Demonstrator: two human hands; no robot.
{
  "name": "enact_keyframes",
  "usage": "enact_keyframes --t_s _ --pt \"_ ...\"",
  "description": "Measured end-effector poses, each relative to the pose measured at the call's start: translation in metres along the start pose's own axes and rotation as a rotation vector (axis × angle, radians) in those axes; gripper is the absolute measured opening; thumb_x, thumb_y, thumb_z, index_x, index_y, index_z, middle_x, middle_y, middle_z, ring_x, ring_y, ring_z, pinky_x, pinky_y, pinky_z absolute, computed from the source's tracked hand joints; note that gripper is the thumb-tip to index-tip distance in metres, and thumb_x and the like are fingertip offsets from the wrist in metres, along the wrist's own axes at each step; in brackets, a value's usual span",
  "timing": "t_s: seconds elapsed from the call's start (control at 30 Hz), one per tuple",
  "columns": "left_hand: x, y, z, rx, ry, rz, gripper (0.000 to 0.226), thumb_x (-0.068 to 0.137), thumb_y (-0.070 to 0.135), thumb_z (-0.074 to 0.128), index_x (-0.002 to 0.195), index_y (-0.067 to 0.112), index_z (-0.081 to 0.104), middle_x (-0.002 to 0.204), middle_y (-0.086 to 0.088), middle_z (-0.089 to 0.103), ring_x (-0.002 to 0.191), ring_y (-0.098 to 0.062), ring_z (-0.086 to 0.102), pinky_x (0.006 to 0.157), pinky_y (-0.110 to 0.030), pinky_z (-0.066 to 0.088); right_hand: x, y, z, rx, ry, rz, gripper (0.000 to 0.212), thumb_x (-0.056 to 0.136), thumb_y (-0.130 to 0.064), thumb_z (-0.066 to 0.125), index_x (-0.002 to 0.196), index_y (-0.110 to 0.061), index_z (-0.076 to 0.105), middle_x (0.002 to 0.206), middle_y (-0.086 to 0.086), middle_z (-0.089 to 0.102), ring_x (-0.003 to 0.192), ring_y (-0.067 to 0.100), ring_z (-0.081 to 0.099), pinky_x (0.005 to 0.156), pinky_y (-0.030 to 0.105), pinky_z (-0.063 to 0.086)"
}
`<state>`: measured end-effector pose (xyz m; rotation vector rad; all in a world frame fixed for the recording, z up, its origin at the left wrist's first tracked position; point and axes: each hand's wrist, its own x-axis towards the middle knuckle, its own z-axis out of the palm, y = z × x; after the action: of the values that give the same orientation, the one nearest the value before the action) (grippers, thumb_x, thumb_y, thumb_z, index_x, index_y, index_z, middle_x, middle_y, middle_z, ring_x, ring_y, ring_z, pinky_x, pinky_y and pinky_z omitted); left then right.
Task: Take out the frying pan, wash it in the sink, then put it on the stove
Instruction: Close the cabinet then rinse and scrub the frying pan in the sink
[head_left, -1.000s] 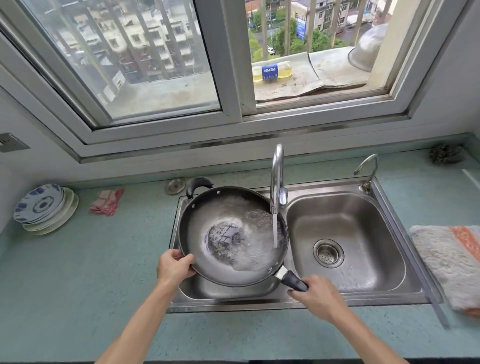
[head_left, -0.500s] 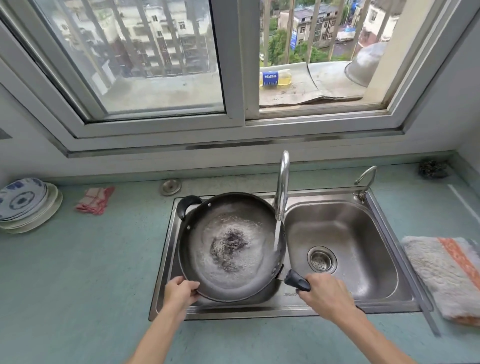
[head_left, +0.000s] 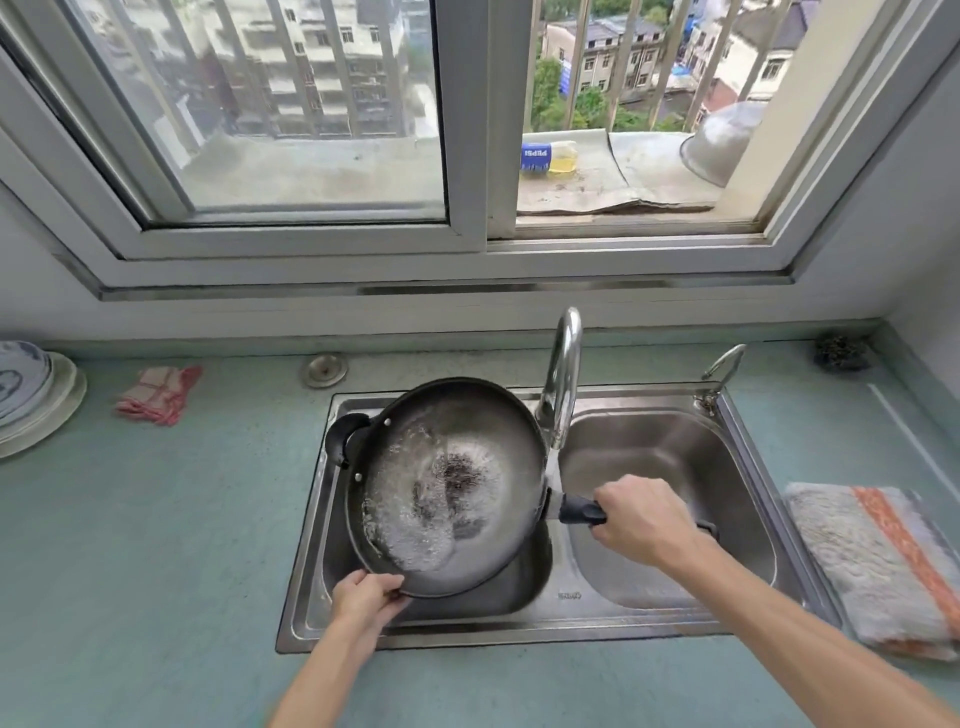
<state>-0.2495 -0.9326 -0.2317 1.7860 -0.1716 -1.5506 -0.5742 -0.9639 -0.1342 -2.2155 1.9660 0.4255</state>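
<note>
A dark frying pan (head_left: 447, 483) with water swirling inside is held tilted over the left basin of the steel double sink (head_left: 519, 631). My left hand (head_left: 366, 597) pinches the pan's near rim. My right hand (head_left: 641, 519) is closed around the pan's long black handle (head_left: 579, 509), which points right over the divider. The small black helper handle (head_left: 343, 436) sticks out at the pan's far left. The curved faucet (head_left: 561, 379) stands behind the pan; a thin stream of water falls from its spout just past the pan's right edge.
A folded grey and orange towel (head_left: 878, 561) lies on the counter right of the sink. A red checked cloth (head_left: 158, 395) and stacked plates (head_left: 31, 400) sit far left. A round metal plug (head_left: 324, 369) lies behind the sink, a dark scourer (head_left: 841, 353) in the far right corner.
The pan has turned so its long handle swung from the near side toward the right, and it now tilts. The water inside sloshed. My right hand moved up and right with the handle.
</note>
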Motion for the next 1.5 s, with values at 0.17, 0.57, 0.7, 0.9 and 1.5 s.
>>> enact_keyframes --t_s 0.17,0.57,0.7,0.9,1.5 --pt "-0.002 0.014 -0.002 -0.007 -0.012 0.017 0.022 0.084 -0.023 0.053 0.084 -0.002 0.047 0.090 -0.024 0.059 0.082 -0.034 0.060 0.074 -0.045 0.055 0.011 0.002 -0.004 0.030 -0.019 -0.006 0.016 0.076 -0.028 0.051 0.075 -0.015 0.061 0.084 0.007 0.071 0.080 0.036 0.066 0.060 0.032 0.042" --pt "-0.017 0.034 0.005 0.093 0.051 0.116 0.021 0.084 -0.018 0.058 0.087 0.000 0.048 0.085 -0.022 0.061 0.074 -0.030 0.063 0.047 -0.031 0.060 -0.009 0.012 0.036 0.211 -0.097 0.093 0.023 0.074 -0.037 0.050 0.076 -0.018 0.062 0.079 0.000 0.067 0.079 0.028 0.066 0.063 0.032 0.047" --pt "-0.019 0.028 0.015 0.133 0.041 0.095 0.024 0.084 -0.017 0.060 0.088 0.004 0.048 0.081 -0.020 0.061 0.069 -0.026 0.062 0.047 -0.030 0.056 -0.022 0.019 0.040 0.202 -0.146 0.130 0.024 0.073 -0.036 0.052 0.083 -0.018 0.063 0.080 0.002 0.067 0.085 0.029 0.067 0.062 0.031 0.042" --pt "-0.015 0.014 0.022 0.159 -0.002 0.072 0.035 0.083 -0.016 0.061 0.074 0.011 0.041 0.079 -0.016 0.059 0.071 -0.028 0.060 0.048 -0.030 0.059 -0.038 0.025 0.029 0.105 -0.162 0.151 0.029 0.074 -0.039 0.053 0.090 -0.018 0.064 0.092 0.003 0.072 0.090 0.027 0.068 0.067 0.031 0.045" --pt "0.032 -0.002 0.008 0.160 -0.279 0.001 0.043 0.098 0.000 0.051 0.138 0.015 0.042 0.093 -0.020 0.067 0.064 -0.031 0.070 0.046 -0.032 0.058 -0.058 -0.025 -0.057 0.000 -0.242 0.235 0.036 0.078 -0.055 0.063 0.072 -0.020 0.054 0.072 -0.002 0.055 0.072 0.026 0.053 0.062 0.031 0.038"
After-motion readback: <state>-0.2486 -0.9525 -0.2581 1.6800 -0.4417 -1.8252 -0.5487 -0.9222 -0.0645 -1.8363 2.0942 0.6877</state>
